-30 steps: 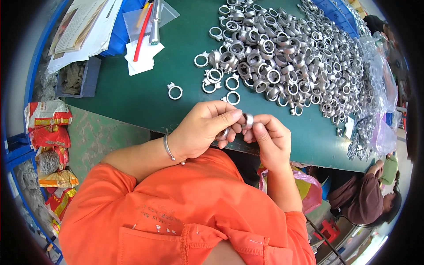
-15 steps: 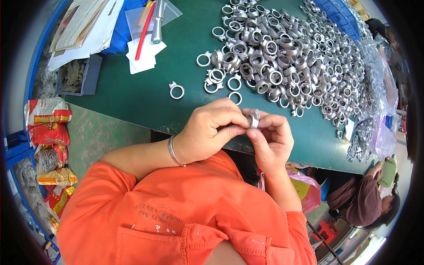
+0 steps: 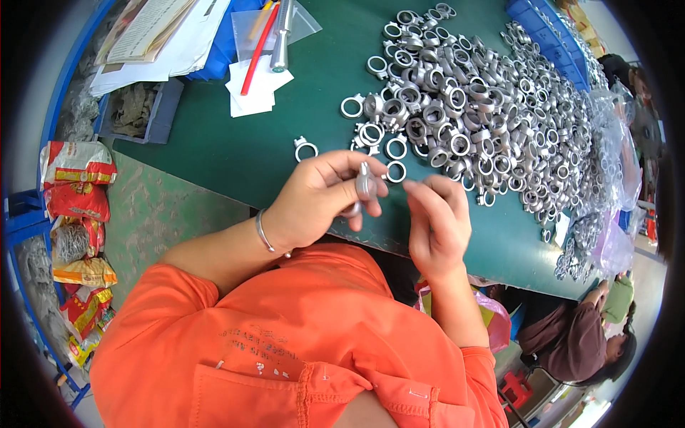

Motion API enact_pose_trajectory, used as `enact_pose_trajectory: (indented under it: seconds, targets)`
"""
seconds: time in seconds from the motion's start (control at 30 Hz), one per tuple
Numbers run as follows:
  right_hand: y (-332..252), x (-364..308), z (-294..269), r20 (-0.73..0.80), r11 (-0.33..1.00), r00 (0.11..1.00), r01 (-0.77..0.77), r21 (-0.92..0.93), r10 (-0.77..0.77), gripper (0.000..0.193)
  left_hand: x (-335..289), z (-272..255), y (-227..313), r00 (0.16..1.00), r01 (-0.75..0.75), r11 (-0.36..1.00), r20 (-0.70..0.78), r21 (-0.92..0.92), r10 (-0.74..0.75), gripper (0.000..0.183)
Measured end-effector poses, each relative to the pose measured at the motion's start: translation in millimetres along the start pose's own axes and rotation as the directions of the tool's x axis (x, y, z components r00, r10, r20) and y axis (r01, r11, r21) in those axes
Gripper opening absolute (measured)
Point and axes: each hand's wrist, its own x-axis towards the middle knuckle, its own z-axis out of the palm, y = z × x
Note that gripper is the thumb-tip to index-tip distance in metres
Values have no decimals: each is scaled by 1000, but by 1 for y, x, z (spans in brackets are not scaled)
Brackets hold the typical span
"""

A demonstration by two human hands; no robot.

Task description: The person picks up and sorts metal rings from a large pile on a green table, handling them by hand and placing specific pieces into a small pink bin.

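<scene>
My left hand (image 3: 308, 200) is over the table's near edge, its fingers closed on a small grey metal ring (image 3: 366, 185) with a lug on it. To its right, my right hand (image 3: 440, 232) is apart from that ring, with bent, loosely parted fingers and nothing seen in them. One loose metal ring with a lug (image 3: 306, 150) lies just beyond my left wrist, and another loose ring (image 3: 396, 172) lies between my hands. Past my right hand spreads a big heap of similar metal rings (image 3: 492, 107).
The green table (image 3: 235, 153) carries white paper slips (image 3: 250, 100), a red pen (image 3: 258, 53) and a metal rod (image 3: 281, 43) at the far left. Nearby stand a grey box (image 3: 163, 114) and papers (image 3: 146, 36). A blue crate (image 3: 546, 36) and clear plastic bags (image 3: 614, 143) border the heap. Another person (image 3: 574, 335) sits at right.
My hands have come apart: the right has let go of the ring, while the left keeps it and has shifted slightly left. The view has moved a little.
</scene>
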Motion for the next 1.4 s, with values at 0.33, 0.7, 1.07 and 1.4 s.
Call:
enact_pose_trajectory:
  seconds: [0.33, 0.7, 1.07, 1.4]
  targets:
    - [8, -2, 1, 210, 809, 875, -484, 335, 437, 11, -3, -8, 0, 998, 53, 995, 17, 87, -55, 14]
    - [2, -5, 7, -76, 997, 994, 78, 25, -76, 21, 1, 5, -7, 976, -218, 909, 74, 355, 205, 8]
    - [-11, 8, 0, 66, 945, 955, 276, 176, -291, 24, 0, 4, 2, 988, 154, 961, 36, -229, -149, 22]
    - [14, 28, 13, 124, 990, 992, 20, -140, -2, 18, -7, -1, 7, 996, 86, 986, -1, -140, -87, 8]
